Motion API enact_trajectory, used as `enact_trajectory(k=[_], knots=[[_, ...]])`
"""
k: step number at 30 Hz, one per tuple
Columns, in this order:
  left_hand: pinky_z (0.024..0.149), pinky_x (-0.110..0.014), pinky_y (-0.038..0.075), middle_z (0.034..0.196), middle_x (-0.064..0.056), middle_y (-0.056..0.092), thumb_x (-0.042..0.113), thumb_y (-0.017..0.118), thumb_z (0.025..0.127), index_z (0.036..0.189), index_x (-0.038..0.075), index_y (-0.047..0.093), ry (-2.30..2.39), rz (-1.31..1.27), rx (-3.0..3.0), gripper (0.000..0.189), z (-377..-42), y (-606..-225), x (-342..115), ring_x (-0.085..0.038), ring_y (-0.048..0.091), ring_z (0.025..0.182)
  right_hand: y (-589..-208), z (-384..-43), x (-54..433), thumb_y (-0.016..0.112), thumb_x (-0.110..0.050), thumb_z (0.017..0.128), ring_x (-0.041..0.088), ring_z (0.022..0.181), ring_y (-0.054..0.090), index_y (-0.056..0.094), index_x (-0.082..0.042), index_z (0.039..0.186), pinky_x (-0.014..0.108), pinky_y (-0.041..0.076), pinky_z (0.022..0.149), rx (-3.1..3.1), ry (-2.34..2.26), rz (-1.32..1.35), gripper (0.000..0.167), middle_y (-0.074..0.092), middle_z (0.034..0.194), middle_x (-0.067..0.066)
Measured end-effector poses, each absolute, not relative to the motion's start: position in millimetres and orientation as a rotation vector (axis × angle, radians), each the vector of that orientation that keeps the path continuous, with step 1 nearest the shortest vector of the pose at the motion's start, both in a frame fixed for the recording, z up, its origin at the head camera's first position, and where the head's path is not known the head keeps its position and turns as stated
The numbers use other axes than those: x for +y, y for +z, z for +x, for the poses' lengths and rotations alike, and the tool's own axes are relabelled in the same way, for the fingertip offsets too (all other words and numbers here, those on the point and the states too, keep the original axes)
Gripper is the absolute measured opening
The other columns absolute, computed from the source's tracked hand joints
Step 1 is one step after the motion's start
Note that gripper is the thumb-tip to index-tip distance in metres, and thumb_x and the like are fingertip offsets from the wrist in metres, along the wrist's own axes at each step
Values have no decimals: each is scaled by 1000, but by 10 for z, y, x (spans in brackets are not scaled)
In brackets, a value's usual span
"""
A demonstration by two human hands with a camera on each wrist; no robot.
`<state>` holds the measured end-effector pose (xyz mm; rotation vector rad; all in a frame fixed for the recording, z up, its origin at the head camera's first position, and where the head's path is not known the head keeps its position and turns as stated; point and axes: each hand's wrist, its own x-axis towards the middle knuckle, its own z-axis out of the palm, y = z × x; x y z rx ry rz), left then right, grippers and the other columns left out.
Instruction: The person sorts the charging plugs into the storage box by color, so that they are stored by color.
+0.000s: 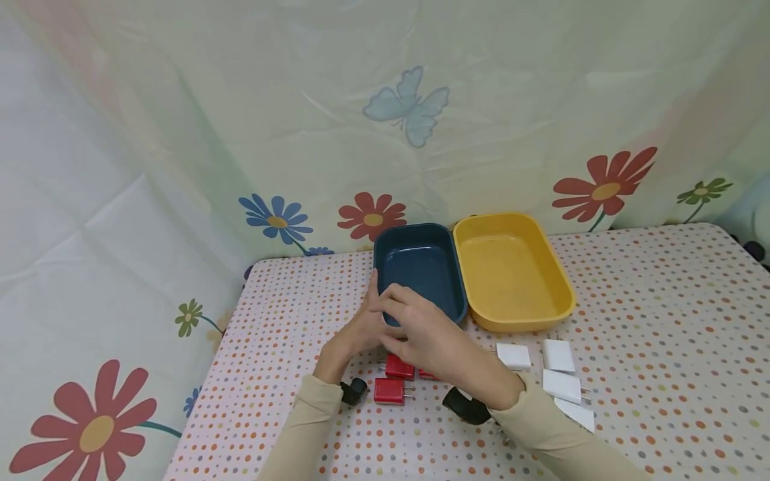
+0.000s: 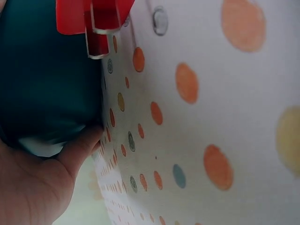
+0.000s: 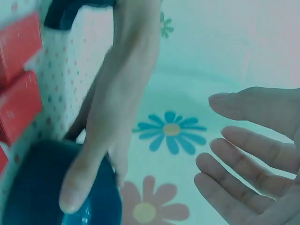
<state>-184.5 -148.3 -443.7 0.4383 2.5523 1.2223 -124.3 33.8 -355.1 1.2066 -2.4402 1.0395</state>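
My left hand (image 1: 363, 325) is at the near left corner of a dark blue plastic tray (image 1: 419, 235). In the right wrist view its digits lie on both sides of the tray's wall, gripping it. The left wrist view shows one digit against the tray's lower outer side. Above the tray's near edge, my right hand (image 1: 421, 327) crosses close to the left; its fingers (image 3: 243, 154) are spread, loosely bent and hold nothing. Red plug-in chargers (image 1: 390, 391) with metal prongs lie just in front of the tray, partly hidden by the right arm.
A yellow tray (image 1: 556, 274) stands against the blue one's right side. Several white plug-in chargers (image 1: 561, 386) lie in front of it, some partly covered by the right sleeve. Behind the dotted tablecloth (image 1: 650, 321) hangs a flowered curtain (image 1: 511, 133).
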Motion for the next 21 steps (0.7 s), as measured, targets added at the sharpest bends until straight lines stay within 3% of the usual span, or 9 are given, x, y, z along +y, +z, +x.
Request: enact_trajectory(k=[4,9,14,21], knots=[[123,-67,18,174,-17,-5,41,75,88,165,10,-18,1269,398,2556,125,-1830,-4447,-1471,-39,4,159,-3595,-1056,355,88,-1,82,16,95,63,72,0,113,26,59,84,-2491,1060,1273,35,62,107,6],[124,-60,23,176,-8,-2,50,86,82,166,18,-18,1293,283,2548,138,-1818,-4450,-1427,-31,7,160,-3841,-889,314,85,-2,86,16,103,63,72,1,116,29,59,90,-2646,1055,1357,33,64,114,6],[121,-61,30,175,-7,6,55,88,78,168,22,-12,1256,239,2575,138,-1815,-4433,-1401,-32,14,159,-4089,-829,253,84,-4,88,16,103,62,72,2,120,28,58,88,-2769,1022,1388,35,66,114,8],[120,-62,31,175,-7,5,56,88,77,168,22,-13,1277,235,2569,140,-1792,-4456,-1412,-32,13,159,-4255,-803,212,84,-5,87,23,111,65,71,4,123,36,58,94,-2846,944,1378,40,68,121,12]])
